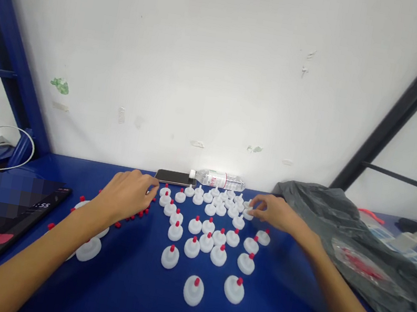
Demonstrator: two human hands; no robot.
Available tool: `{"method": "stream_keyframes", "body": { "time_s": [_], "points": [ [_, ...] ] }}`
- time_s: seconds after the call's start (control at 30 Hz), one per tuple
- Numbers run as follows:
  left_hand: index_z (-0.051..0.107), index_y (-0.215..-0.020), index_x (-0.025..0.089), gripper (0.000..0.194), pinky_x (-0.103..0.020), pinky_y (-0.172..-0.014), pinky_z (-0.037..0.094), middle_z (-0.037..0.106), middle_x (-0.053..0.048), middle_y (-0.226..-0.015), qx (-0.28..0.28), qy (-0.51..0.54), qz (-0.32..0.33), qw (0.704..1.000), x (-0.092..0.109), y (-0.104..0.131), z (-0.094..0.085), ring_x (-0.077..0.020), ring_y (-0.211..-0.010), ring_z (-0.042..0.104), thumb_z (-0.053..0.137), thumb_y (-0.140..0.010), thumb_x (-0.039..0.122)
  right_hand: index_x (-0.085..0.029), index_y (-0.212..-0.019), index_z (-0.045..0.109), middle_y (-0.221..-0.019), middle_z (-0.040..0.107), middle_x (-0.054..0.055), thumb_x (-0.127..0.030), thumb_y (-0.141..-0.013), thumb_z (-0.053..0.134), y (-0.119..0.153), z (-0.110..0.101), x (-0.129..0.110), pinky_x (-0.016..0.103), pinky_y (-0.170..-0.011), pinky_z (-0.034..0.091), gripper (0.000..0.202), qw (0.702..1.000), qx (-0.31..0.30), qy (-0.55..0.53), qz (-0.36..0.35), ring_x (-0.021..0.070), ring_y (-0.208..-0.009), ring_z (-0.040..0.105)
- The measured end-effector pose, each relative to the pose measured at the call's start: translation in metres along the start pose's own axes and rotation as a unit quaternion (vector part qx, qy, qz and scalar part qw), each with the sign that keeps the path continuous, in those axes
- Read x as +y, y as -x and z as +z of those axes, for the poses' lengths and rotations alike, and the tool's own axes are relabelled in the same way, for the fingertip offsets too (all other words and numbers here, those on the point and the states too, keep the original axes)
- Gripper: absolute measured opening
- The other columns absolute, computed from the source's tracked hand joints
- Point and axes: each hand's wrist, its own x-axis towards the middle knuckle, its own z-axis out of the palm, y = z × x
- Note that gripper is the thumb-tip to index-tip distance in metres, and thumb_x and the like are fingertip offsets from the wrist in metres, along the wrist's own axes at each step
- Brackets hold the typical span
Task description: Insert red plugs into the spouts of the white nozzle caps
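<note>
By right fingers (257, 214), white disc (247, 215), perhaps touching

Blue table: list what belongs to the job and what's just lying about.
Seemingly in the job:
white spouted pieces at the right hand
loose red caps by the left hand
perhaps the packet with red contents

Just lying about:
clear bottle
dark phone
lit phone
grey bag

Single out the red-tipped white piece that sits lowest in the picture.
It is the bottom-centre piece, slightly lower than the front-right piece beside it; every other red-tipped one sits higher in the view.
</note>
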Motion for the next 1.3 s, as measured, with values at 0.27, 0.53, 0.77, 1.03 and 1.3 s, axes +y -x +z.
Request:
{"method": "stream_keyframes", "body": {
  "time_s": [0.27,0.53,0.77,1.03,1.3],
  "points": [
    [0.074,-0.117,0.028,0.037,-0.040,-0.076,0.051,0.075,-0.015,-0.101,-0.069,-0.026,0.014,0.997,-0.002,0.000,0.016,-0.0335,-0.093,0.072,0.044,-0.094,0.025,-0.023,-0.080,0.072,-0.084,0.078,0.002,-0.029,-0.080,0.068,0.002,0.001,-0.005,0.030,-0.071,0.050,0.007,0.999,0.033,0.001,-0.021,0.0224,-0.080,0.073],
    [0.075,-0.108,0.023,0.031,-0.036,-0.076,0.048,0.074,-0.015,-0.099,-0.084,-0.049,0.016,0.995,0.000,-0.001,0.023,-0.0296,-0.089,0.072,0.046,-0.097,0.024,-0.023,-0.093,0.062,-0.107,0.076,0.006,-0.030,-0.091,0.058,0.012,-0.004,-0.025,0.032,-0.080,0.052,0.008,0.993,0.109,-0.037,-0.039,0.0224,-0.092,0.073],
    [0.072,-0.093,0.020,0.023,-0.034,-0.069,0.044,0.073,-0.013,-0.090,-0.076,-0.041,0.037,0.996,0.000,-0.003,0.028,-0.0304,-0.083,0.071,0.049,-0.096,0.022,-0.025,-0.094,0.060,-0.103,0.076,0.005,-0.035,-0.092,0.058,0.015,0.009,-0.041,0.034,-0.081,0.053,0.010,0.986,0.135,-0.064,-0.077,0.0229,-0.096,0.072],
    [0.063,-0.104,0.024,0.031,-0.030,-0.065,0.040,0.074,-0.004,-0.092,-0.007,0.037,0.027,0.999,0.004,-0.003,0.013,-0.0237,-0.080,0.069,0.038,-0.104,0.042,-0.026,-0.107,0.062,-0.102,0.074,0.004,-0.052,-0.098,0.054,0.028,0.015,-0.067,0.037,-0.080,0.052,0.029,0.972,0.155,-0.060,-0.165,0.0241,-0.094,0.070],
    [0.069,-0.097,0.025,0.019,-0.026,-0.062,0.041,0.076,0.003,-0.085,0.120,0.203,0.134,0.963,0.022,0.006,0.016,-0.0138,-0.065,0.065,0.057,-0.099,0.040,-0.025,-0.115,0.061,-0.112,0.069,0.005,-0.046,-0.094,0.067,0.037,0.031,-0.085,0.036,-0.081,0.054,0.030,0.946,0.165,-0.039,-0.277,0.0220,-0.097,0.068]
  ]
}}
